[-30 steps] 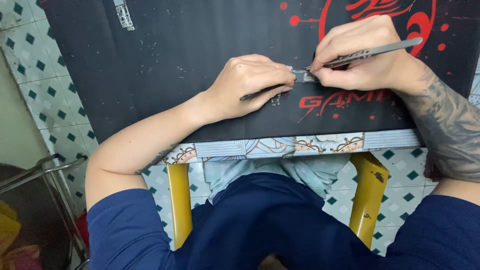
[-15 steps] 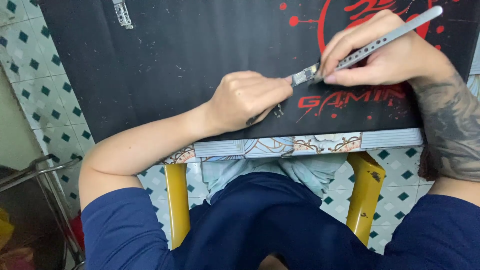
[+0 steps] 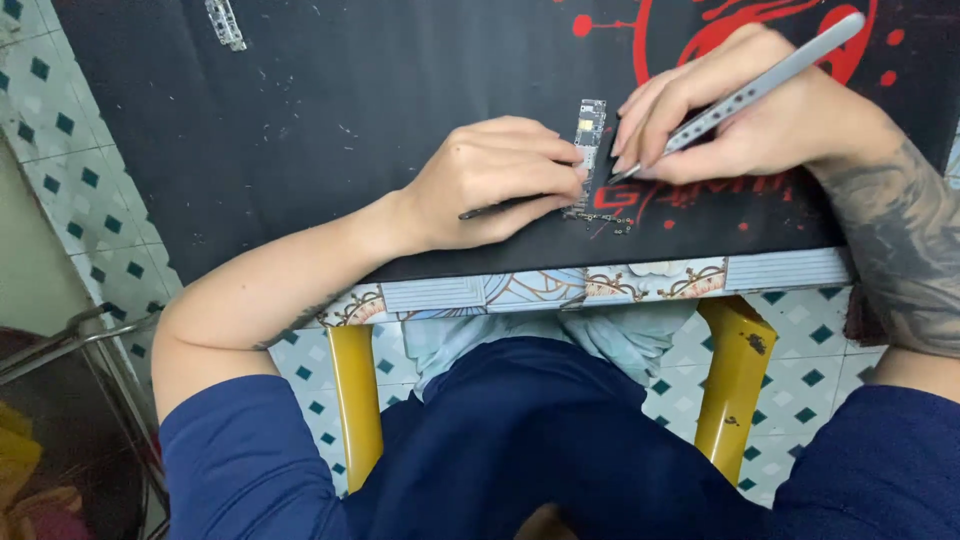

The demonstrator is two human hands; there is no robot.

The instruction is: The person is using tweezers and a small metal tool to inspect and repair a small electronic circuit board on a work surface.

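Note:
A narrow circuit board strip (image 3: pixel 589 150) lies on the black mat (image 3: pixel 350 110) near the table's front edge. My left hand (image 3: pixel 495 180) rests on the mat with its fingertips pressed against the strip's left side; a thin dark tool shows under its fingers. My right hand (image 3: pixel 740 115) grips silver metal tweezers (image 3: pixel 745 92), whose tip touches the strip's right edge. Tiny loose parts (image 3: pixel 610 225) lie just below the strip.
The mat has a red splatter design (image 3: pixel 700 30) at the upper right. Another small metal part (image 3: pixel 225 22) lies at the mat's far left. The table has yellow legs (image 3: pixel 355 400) over a tiled floor. A metal rack (image 3: pixel 70 330) stands at the left.
The strip now stands upright along the mat instead of lying tilted between my hands. Both hands have shifted slightly, and the tweezers' tip has come down to the strip's right edge.

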